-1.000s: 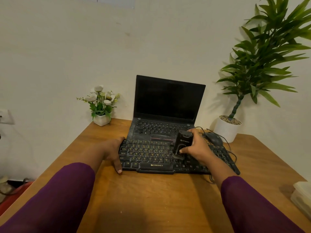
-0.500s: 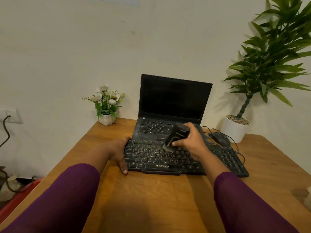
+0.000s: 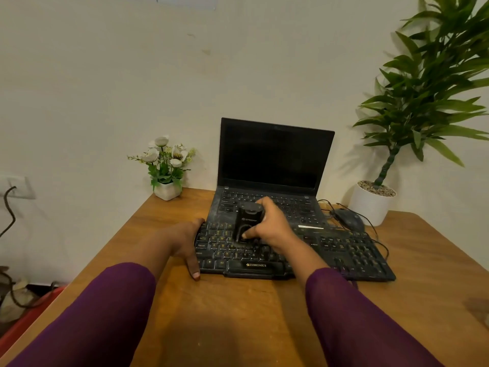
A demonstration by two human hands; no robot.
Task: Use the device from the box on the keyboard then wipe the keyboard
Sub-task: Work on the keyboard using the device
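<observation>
Wood surface (image 3: pixel 238 313): R hand (image 3: pixel 272 229) fingers wrapped round device (image 3: pixel 247 221) mid-body; prob. light, rigid, slick. L hand (image 3: pixel 185 239) fingers clamp keyboard (image 3: pixel 344 250) left edge.

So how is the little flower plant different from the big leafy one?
The flower plant is small, with white blooms, left of the laptop. The leafy plant is much taller, flowerless, on the right. Both are green, potted, on the table.

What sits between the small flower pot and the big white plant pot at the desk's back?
Head view: the open laptop, screen dark, then a black mouse, nearer the plant pot.
</observation>
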